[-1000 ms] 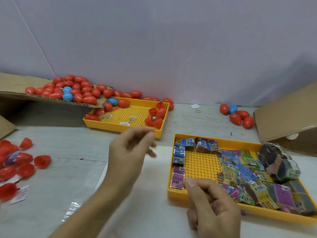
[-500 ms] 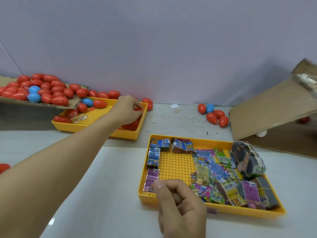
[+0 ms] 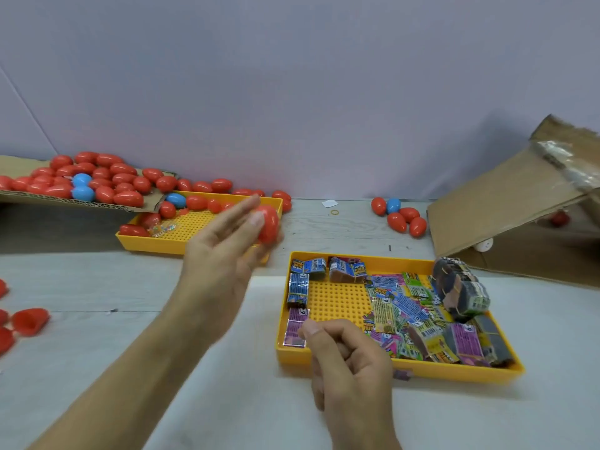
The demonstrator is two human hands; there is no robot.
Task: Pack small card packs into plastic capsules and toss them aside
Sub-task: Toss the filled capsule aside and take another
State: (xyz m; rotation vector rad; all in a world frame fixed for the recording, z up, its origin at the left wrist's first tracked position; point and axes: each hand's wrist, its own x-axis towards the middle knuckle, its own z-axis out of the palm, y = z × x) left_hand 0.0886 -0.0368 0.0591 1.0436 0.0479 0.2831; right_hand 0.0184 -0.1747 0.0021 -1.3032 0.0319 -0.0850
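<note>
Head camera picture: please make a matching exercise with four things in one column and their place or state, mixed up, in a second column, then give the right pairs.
Things:
1. red capsule
2. card packs
3. rubber band
4. right hand

Places or states:
A. lies alone on the table near the wall
B. fingers curled, at the near edge of the near tray
C. held by the left hand above the table
D. heaped in the near yellow tray

Pairs: 1-C, 2-D, 3-A, 4-B
</note>
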